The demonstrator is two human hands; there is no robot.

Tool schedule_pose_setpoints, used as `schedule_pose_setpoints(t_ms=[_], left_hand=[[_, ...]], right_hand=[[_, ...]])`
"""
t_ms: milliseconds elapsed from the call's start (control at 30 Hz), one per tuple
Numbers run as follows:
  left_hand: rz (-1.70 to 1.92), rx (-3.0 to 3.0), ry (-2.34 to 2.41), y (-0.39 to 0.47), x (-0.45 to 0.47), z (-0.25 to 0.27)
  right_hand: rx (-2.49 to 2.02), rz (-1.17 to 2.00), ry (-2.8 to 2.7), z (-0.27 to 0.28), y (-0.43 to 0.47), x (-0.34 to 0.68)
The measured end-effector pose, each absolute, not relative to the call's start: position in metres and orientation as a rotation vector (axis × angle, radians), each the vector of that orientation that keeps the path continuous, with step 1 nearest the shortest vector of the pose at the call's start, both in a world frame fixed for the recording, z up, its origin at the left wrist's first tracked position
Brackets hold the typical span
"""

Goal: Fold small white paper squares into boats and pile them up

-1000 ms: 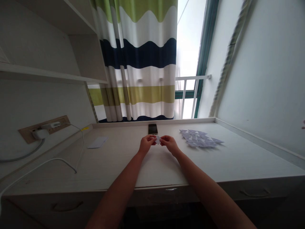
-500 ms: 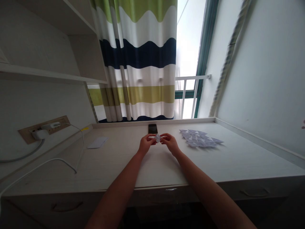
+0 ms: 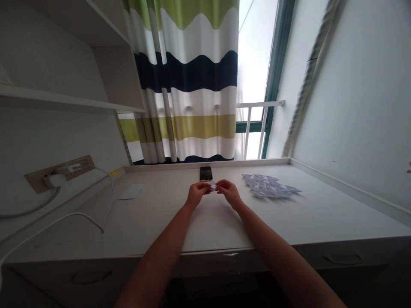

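A small piece of folded white paper [image 3: 213,187] is pinched between my two hands, above the middle of the desk. My left hand [image 3: 197,191] grips its left side with thumb and fingertips. On the opposite side my right hand [image 3: 229,191] holds it the same way. The fingers cover much of the paper, so its exact folds are hard to make out. Just beyond my hands lies a dark smartphone [image 3: 206,173]. To the right, several folded white paper pieces [image 3: 269,187] are laid out in close rows.
Flat white paper [image 3: 131,191] rests on the left of the white desk [image 3: 154,226]. A white cable [image 3: 111,201] runs over the desk from plugs in a wall socket [image 3: 61,172]. Low raised edges border the desktop, and a striped curtain [image 3: 192,102] hangs behind it.
The folded paper between my fingers has tilted and shows less of its face. My left fingers have shifted slightly down; both arms stay nearly in place.
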State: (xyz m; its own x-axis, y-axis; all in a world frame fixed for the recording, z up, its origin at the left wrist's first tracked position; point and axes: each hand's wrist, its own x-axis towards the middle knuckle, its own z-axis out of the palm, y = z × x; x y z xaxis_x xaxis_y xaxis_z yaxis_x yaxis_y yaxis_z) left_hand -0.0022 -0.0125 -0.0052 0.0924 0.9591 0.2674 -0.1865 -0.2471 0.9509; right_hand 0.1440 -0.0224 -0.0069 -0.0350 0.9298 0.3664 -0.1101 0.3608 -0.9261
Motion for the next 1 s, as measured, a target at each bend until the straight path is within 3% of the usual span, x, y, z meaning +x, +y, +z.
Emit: schedule_pose_setpoints(t_ms=[1000], left_hand=[[1.292,1.323,0.843,-0.0167,-0.0027,-0.0034]], right_hand=[[-0.897,0.944,-1.341,-0.0092,-0.0198,0.1450]])
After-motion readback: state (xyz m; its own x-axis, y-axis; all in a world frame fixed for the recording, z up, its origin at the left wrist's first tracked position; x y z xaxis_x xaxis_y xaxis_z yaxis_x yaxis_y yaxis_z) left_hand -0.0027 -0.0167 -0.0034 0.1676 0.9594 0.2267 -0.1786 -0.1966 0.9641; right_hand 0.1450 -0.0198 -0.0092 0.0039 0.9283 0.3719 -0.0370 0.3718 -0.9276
